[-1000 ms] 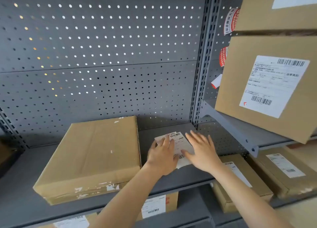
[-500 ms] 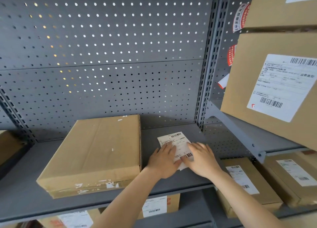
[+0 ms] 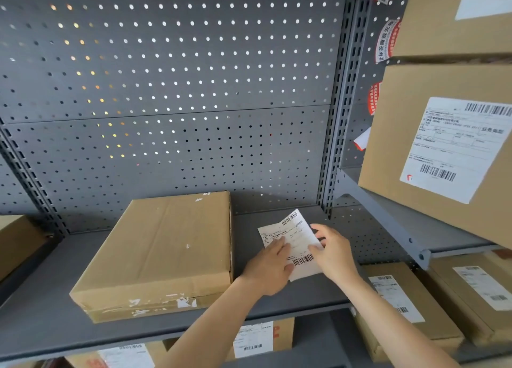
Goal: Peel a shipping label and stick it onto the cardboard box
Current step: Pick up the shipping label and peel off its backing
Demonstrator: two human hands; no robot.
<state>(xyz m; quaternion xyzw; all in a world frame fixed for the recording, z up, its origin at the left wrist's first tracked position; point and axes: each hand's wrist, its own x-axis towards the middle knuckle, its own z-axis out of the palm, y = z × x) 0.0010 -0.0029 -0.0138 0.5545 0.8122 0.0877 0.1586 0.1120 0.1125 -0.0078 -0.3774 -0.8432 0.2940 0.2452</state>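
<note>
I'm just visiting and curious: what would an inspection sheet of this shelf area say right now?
Surface: grey metal shelf, bare strip along its front.
Job's things: shipping label partly lifted off the shelf; unlabelled cardboard box lying flat to its left, apart from it.
Clutter: labelled boxes on the neighbouring shelves; more below.
Hands: left hand grips the label's left edge; right hand grips its right edge.
Cables: nothing seen.
Surroundings: perforated grey back panel; red-and-white stickers on the panel beside the upright post.
</note>
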